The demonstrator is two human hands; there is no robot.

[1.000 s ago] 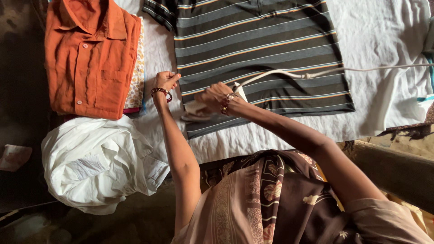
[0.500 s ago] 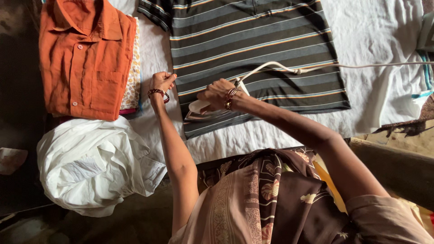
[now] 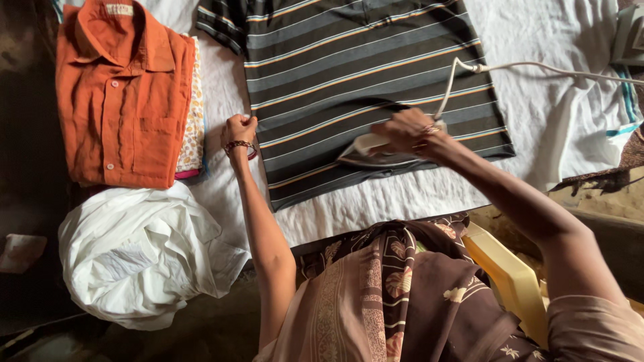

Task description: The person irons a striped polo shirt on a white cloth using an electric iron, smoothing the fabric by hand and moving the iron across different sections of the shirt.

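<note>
Gripping iron [image 3: 376,153], right hand [image 3: 409,131] closed, left hand [image 3: 239,129] pinching striped shirt [image 3: 349,60] edge

Grey striped shirt [image 3: 362,60], orange shirt [image 3: 121,100], white cloth [image 3: 147,261].

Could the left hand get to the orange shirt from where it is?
Probably yes. The left hand grips the striped shirt's edge, and only bare white sheet lies between it and the orange shirt.
</note>
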